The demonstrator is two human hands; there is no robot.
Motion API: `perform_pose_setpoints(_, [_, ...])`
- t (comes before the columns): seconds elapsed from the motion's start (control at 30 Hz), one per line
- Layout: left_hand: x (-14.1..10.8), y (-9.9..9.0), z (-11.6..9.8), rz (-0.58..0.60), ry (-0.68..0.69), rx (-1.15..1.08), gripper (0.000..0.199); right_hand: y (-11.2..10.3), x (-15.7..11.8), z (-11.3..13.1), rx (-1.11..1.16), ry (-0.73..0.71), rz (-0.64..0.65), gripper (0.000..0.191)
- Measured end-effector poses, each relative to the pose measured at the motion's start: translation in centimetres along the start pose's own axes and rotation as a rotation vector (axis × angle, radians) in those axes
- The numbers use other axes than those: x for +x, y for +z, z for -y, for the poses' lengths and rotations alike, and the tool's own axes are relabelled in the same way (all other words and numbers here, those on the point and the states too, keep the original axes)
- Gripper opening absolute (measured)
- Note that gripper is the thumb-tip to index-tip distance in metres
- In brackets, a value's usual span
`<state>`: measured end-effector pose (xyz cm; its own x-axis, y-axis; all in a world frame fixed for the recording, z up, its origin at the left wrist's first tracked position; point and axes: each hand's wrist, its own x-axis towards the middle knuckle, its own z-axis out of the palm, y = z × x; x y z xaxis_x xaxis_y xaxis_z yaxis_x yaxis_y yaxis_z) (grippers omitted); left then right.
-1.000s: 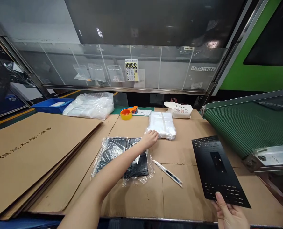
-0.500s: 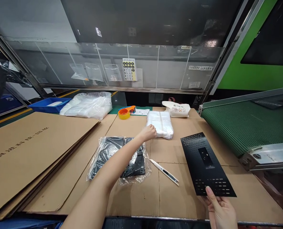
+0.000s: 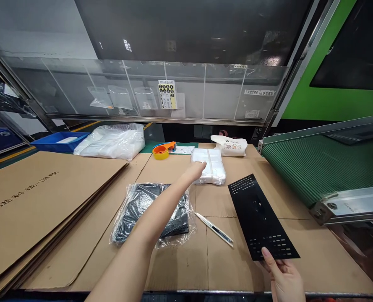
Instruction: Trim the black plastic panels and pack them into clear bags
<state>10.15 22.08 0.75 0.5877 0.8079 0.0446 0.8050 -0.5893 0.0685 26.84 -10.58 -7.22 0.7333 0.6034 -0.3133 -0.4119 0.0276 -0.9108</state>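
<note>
My right hand grips the lower edge of a flat black panel, thumb on top. The panel has rows of slots near both ends and is held tilted above the table. My left hand is stretched forward to the left edge of a banded stack of clear plastic bags; its fingers are mostly hidden. Under my left forearm lie black parts in clear plastic wrap. A white utility knife rests between this bundle and the panel.
Flat cardboard sheets are piled at the left. Behind stand a blue tray, a large plastic bag bundle, an orange tape dispenser and a white pouch. A green conveyor belt borders the right side.
The panel has turned slightly in my right hand, its middle now darker. My left hand has changed from a raised fist to a lower, flatter pose at the bag stack. The view has shifted slightly.
</note>
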Motion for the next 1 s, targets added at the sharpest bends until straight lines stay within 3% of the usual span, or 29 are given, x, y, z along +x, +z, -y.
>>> perform_pose_setpoints(0.2, [0.6,0.7,0.5,0.017,-0.055,-0.129,0.021,2.2,0.5,0.1,-0.260,-0.205,0.072,0.051])
perform_pose_setpoints(0.37, [1.2,0.7,0.5,0.018,-0.094,-0.264,0.023,6.6,2.6,0.3,-0.456,-0.474,0.359,0.046])
perform_pose_setpoints(0.57, [1.1,1.0,0.5,-0.030,-0.198,-0.502,0.023,10.2,4.0,-0.3,-0.605,-0.557,0.435,0.039])
perform_pose_setpoints(0.83, [1.7,0.3,-0.4,-0.185,-0.308,-0.833,0.026,10.6,3.2,-0.7,-0.679,-0.602,0.393,0.040])
perform_pose_setpoints(1.0, [-2.1,0.7,-1.0,-0.189,-0.209,-0.838,0.018,8.7,2.8,0.1,-0.685,-0.569,0.373,0.041])
